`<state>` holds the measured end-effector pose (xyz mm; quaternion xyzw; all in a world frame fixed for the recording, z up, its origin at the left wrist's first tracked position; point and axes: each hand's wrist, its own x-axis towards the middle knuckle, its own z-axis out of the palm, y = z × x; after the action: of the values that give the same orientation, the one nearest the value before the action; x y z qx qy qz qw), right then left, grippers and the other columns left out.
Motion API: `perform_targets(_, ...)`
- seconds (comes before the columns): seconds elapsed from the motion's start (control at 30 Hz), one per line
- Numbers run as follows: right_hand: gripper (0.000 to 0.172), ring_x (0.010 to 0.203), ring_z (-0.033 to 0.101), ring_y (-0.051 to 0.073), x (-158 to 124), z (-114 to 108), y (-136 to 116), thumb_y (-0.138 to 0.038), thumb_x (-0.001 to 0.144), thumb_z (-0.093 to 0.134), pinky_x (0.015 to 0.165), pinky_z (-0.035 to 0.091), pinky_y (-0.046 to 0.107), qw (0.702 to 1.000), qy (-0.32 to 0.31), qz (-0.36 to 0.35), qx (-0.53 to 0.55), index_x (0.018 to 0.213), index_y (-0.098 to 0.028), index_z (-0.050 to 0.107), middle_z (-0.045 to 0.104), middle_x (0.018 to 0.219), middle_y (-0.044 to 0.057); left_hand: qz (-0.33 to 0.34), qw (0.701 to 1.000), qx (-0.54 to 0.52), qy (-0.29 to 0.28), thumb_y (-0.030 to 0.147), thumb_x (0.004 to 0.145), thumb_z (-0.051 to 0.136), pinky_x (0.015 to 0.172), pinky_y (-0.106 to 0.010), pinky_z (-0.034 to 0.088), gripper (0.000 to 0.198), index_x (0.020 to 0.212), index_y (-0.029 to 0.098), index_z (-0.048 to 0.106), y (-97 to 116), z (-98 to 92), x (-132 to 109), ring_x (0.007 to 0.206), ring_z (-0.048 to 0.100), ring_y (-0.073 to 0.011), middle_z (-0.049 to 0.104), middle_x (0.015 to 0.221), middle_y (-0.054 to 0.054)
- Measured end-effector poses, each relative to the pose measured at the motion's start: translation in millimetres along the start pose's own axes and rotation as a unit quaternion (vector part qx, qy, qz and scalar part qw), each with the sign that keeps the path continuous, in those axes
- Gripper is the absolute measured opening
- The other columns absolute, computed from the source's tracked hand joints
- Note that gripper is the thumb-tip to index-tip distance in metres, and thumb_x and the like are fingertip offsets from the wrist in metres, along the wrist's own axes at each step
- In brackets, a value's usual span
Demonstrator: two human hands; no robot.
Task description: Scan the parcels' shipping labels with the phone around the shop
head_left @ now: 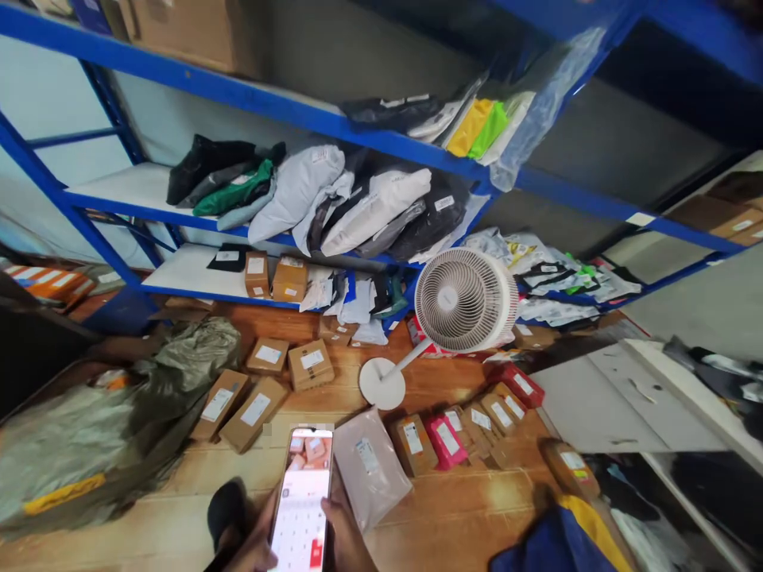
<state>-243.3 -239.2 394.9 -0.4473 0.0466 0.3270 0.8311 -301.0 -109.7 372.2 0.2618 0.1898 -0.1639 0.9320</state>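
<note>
Left grip and right grip pinch a phone by its sides, apparently to leave its lit keypad uncovered, above a wooden floor where cardboard boxes rest with labels up, presumably for easy reading.

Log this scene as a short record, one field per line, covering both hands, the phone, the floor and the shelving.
Left hand: holding the smartphone at its lower left edge
Right hand: on the phone's right side, thumb at the screen's edge
Phone screen: lit; boxes pictured at top, keypad with a red key below
Floor: labelled cardboard boxes, pink parcel, large plastic-wrapped parcel, grey-green sack at left
Fan: white pedestal fan, in front of the shelving
Blue shelving rack: bagged parcels on several shelves
</note>
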Motion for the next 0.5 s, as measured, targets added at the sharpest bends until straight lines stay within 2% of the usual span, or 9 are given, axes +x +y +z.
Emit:
perform_targets(0.07, 0.043, 0.099, 0.065, 0.029, 17, 3, -1, -0.041, 0.067, 0.064, 0.088, 0.048, 0.043, 1.000, 0.022, 0.008, 0.019, 0.107, -0.023, 0.061, 0.072, 0.100, 0.006, 0.007, 0.998, 0.007, 0.057, 0.019, 0.050, 0.069, 0.073, -0.033, 0.050, 0.105, 0.145, 0.029, 0.026, 14, 7.8, 4, 0.093, 0.064, -0.0292, 0.072, 0.102, -0.002)
perform_targets(0.1, 0.042, 0.097, 0.066, 0.028, 26, 6, -3, -0.037, 0.067, 0.061, 0.087, 0.048, 0.042, 0.999, 0.022, 0.011, 0.027, 0.106, -0.022, 0.060, 0.073, 0.099, 0.005, -0.011, 0.997, 0.015, 0.074, 0.021, 0.054, 0.066, 0.069, -0.034, 0.051, 0.103, 0.146, 0.031, 0.021, 23, 11.4, 7, 0.093, 0.064, -0.0294, 0.070, 0.106, -0.003)
perform_targets(0.2, 0.047, 0.097, 0.065, 0.026, 54, 12, -11, -0.025, 0.061, 0.056, 0.084, 0.048, 0.038, 1.000, 0.012, 0.016, 0.009, 0.108, -0.021, 0.060, 0.073, 0.103, 0.004, -0.055, 0.995, 0.032, 0.073, 0.023, 0.061, 0.058, 0.060, -0.032, 0.050, 0.101, 0.147, 0.035, 0.008, 54, 13.2, 20, 0.093, 0.064, -0.0303, 0.063, 0.121, -0.007)
perform_targets(0.27, 0.052, 0.100, 0.064, 0.025, 72, 17, -17, -0.019, 0.059, 0.054, 0.085, 0.047, 0.035, 0.999, 0.016, 0.018, -0.021, 0.111, -0.021, 0.059, 0.072, 0.106, 0.003, -0.058, 0.996, 0.032, 0.055, 0.022, 0.063, 0.056, 0.060, -0.031, 0.049, 0.099, 0.147, 0.035, 0.006, 74, 6.4, 33, 0.093, 0.063, -0.0296, 0.059, 0.127, -0.010)
perform_targets(0.37, 0.059, 0.097, 0.064, 0.025, 100, 23, -21, -0.016, 0.057, 0.053, 0.082, 0.048, 0.035, 0.999, 0.011, 0.016, -0.044, 0.116, -0.023, 0.057, 0.073, 0.100, 0.000, -0.073, 0.996, 0.034, 0.025, 0.024, 0.067, 0.052, 0.060, -0.030, 0.048, 0.091, 0.148, 0.032, 0.011, 99, -9.7, 54, 0.095, 0.063, -0.0296, 0.056, 0.130, -0.012)
perform_targets(0.43, 0.062, 0.101, 0.063, 0.026, 121, 25, -18, -0.016, 0.057, 0.054, 0.086, 0.048, 0.037, 0.999, 0.003, 0.010, -0.041, 0.119, -0.023, 0.055, 0.073, 0.098, 0.000, -0.083, 0.996, 0.038, 0.008, 0.025, 0.067, 0.053, 0.061, -0.031, 0.049, 0.090, 0.147, 0.029, 0.015, 111, -21.8, 68, 0.096, 0.062, -0.0301, 0.057, 0.128, -0.013)
perform_targets(0.5, 0.061, 0.105, 0.061, 0.027, 144, 23, -9, -0.019, 0.059, 0.056, 0.091, 0.046, 0.039, 1.000, 0.004, -0.001, -0.019, 0.119, -0.021, 0.055, 0.073, 0.100, 0.001, -0.086, 0.995, 0.034, 0.021, 0.026, 0.066, 0.054, 0.067, -0.034, 0.050, 0.089, 0.147, 0.029, 0.017, 117, -35.7, 85, 0.099, 0.061, -0.0294, 0.059, 0.126, -0.012)
